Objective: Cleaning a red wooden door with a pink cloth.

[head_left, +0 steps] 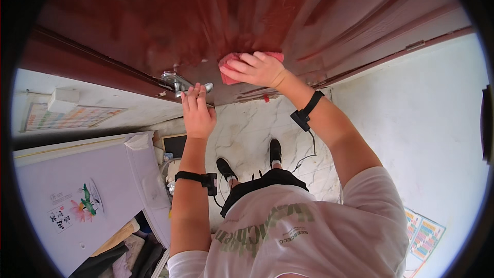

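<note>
A reddish-brown door (pixel 170 25) with a glossy surface fills the top of the view. My right hand (pixel 260 69) presses a folded pink-red cloth (pixel 229 74) against it, fingers spread over the fabric. To the left, a silver lever door handle (pixel 180 83) sticks out near the door's edge. My left hand (pixel 198 116) has its fingers hooked over the lever. The palm side of both hands is hidden.
A white cabinet with a flower picture (pixel 72 190) stands at left, with folded fabrics (pixel 128 252) beside it. White walls (pixel 411 108) flank me, and charts (pixel 69 117) hang there. The marble-patterned floor (pixel 247 123) lies below. Black straps on both forearms trail cables.
</note>
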The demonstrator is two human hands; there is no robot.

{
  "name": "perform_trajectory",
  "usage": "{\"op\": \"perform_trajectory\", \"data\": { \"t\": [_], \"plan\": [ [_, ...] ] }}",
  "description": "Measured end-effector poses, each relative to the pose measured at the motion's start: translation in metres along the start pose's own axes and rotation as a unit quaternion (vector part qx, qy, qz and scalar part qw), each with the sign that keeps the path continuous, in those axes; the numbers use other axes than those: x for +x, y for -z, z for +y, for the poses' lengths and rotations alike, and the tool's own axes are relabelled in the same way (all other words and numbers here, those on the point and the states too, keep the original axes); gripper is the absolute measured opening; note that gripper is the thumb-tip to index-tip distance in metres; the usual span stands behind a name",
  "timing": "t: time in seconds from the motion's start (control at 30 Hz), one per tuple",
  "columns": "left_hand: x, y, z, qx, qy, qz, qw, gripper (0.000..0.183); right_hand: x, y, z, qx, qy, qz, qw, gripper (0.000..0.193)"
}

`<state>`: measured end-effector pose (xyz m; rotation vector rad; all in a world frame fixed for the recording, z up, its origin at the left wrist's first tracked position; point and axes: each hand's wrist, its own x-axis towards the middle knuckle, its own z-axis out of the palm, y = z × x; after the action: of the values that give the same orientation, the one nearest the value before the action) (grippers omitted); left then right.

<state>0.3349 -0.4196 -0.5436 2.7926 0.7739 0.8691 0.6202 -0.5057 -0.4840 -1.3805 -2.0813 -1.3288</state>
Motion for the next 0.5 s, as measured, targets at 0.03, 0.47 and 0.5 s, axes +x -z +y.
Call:
{"op": "perform_trajectory", "data": {
  "t": [0.03,0.47,0.5],
  "plan": [
    [0.0,0.0,0.001,0.001,0.004,0.0,1.0,0.074,-0.011,-0.009,-0.01,0.006,0.013,-0.018,1.0,0.049],
    [0.003,0.0,0.006,0.021,-0.007,-0.001,1.0,0.075,-0.11,-0.083,-0.091,0.08,0.084,-0.203,0.972,0.032],
    [0.002,-0.001,0.005,0.026,-0.009,0.0,1.0,0.075,-0.106,-0.081,-0.091,0.085,0.075,-0.206,0.972,0.03]
  ]
}}
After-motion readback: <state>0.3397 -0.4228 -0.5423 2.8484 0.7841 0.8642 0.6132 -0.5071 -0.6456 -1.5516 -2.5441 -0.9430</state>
